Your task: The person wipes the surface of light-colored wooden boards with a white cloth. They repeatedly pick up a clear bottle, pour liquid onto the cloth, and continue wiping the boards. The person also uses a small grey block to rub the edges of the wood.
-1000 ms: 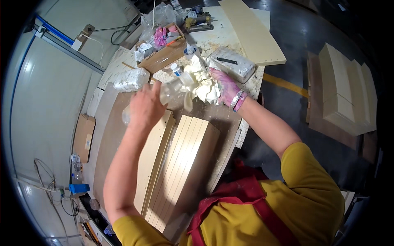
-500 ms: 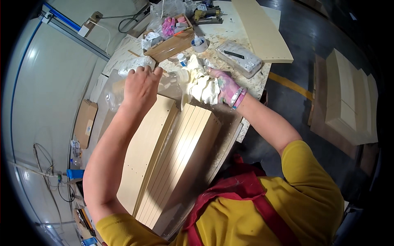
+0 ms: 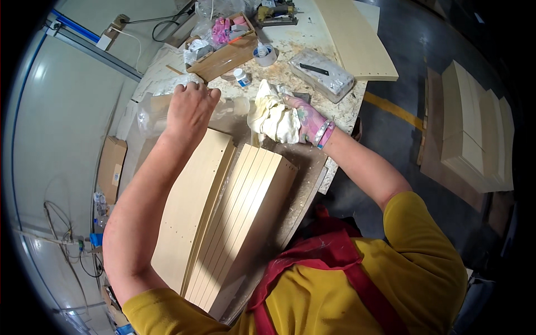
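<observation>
My bare left hand (image 3: 191, 110) is closed around a large clear plastic bottle (image 3: 149, 118), which lies almost level in the air with its neck to the right. My right hand (image 3: 308, 119), in a pink patterned glove, grips a crumpled cream cloth (image 3: 273, 117). A small gap separates the bottle's mouth from the cloth. Below both hands stands a stack of pale boards on edge (image 3: 240, 223), and beside it on the left lies a flat wooden panel (image 3: 190, 206) with small holes.
The worktable (image 3: 290, 47) bears a small white bottle (image 3: 242, 77), a tape roll (image 3: 264, 54), a cardboard box of odds and ends (image 3: 223, 58), a nail gun (image 3: 276, 15) and a wrapped block (image 3: 322, 78) with a black knife on top. Boards (image 3: 474, 134) are stacked at right.
The cloth has drawn slightly away from the bottle's mouth, opening a gap. The bottle has levelled a little, and the whole view has shifted slightly.
</observation>
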Action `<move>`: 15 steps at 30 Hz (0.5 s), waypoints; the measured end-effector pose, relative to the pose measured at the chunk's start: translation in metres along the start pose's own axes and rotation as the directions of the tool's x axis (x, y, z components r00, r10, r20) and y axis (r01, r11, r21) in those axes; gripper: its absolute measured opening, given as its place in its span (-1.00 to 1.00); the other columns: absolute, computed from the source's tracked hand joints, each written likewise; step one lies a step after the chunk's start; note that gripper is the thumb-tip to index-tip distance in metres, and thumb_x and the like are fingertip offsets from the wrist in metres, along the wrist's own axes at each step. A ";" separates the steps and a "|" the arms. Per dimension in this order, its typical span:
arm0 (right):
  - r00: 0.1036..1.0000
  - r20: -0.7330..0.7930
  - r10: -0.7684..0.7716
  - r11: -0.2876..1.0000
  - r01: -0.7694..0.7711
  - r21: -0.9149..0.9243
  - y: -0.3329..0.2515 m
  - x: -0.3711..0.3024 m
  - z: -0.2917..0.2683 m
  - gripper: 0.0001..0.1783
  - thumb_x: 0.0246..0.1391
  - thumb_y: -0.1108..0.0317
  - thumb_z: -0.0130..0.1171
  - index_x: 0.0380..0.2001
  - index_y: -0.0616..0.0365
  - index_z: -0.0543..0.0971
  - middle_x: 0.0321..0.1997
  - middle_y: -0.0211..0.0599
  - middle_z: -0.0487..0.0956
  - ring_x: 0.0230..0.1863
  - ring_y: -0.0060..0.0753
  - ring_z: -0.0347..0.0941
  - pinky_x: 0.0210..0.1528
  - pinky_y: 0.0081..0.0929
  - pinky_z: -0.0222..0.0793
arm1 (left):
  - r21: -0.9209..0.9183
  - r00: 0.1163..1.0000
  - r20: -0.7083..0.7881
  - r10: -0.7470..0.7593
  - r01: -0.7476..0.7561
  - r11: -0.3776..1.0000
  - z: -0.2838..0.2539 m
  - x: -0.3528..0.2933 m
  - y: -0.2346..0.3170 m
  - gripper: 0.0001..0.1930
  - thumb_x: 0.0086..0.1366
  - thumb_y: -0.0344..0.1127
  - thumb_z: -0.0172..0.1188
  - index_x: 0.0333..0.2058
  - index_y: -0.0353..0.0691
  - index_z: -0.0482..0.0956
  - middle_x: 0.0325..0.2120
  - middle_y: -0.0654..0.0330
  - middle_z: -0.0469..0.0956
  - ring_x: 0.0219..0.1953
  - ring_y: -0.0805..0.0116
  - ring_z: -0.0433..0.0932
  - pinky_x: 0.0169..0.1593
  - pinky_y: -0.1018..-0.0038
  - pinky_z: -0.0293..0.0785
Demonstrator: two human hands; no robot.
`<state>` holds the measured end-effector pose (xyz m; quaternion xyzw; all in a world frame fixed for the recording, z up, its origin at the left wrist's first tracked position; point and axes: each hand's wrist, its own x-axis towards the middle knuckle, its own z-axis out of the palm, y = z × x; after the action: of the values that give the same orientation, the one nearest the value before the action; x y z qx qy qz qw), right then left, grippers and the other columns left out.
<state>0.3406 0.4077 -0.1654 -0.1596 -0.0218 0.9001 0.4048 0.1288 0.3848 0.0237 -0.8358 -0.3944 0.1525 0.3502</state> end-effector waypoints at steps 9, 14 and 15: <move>0.924 0.360 0.129 0.979 -0.175 0.100 0.004 0.035 -0.029 -0.45 0.25 0.02 -0.15 0.11 0.22 0.40 0.10 0.03 0.49 0.04 0.03 0.49 0.10 0.07 0.39 | -0.298 0.998 0.036 -0.042 0.051 0.953 0.031 0.005 0.006 -0.72 0.07 -0.28 0.22 -0.21 -0.15 0.46 -0.34 0.14 0.53 -0.17 0.15 0.52 -0.17 0.28 0.40; 0.966 0.248 -0.068 0.994 0.044 0.103 -0.019 0.028 0.002 -0.39 0.21 0.01 -0.17 0.13 0.28 0.37 0.10 0.07 0.47 0.05 0.07 0.47 0.09 0.02 0.42 | -0.784 0.945 0.111 -0.306 0.273 0.558 0.093 0.015 0.005 -0.38 -0.06 -0.11 0.44 -0.04 -0.22 0.44 -0.17 0.08 0.55 -0.09 -0.01 0.52 -0.02 0.15 0.43; 0.967 0.180 -0.179 0.980 0.191 -0.054 -0.015 0.024 0.018 -0.41 0.22 0.05 -0.18 0.13 0.30 0.36 0.10 0.05 0.48 0.05 0.03 0.48 0.09 -0.07 0.44 | -0.847 0.921 0.088 -0.380 0.270 0.458 0.123 0.009 0.004 -0.37 -0.03 -0.10 0.44 -0.02 -0.25 0.43 -0.11 0.01 0.55 -0.10 0.03 0.54 -0.02 0.22 0.44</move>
<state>0.3310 0.4375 -0.1525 -0.0918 -0.1039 0.8675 0.4778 0.0715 0.4476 -0.0659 -0.8151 -0.5492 -0.1757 -0.0551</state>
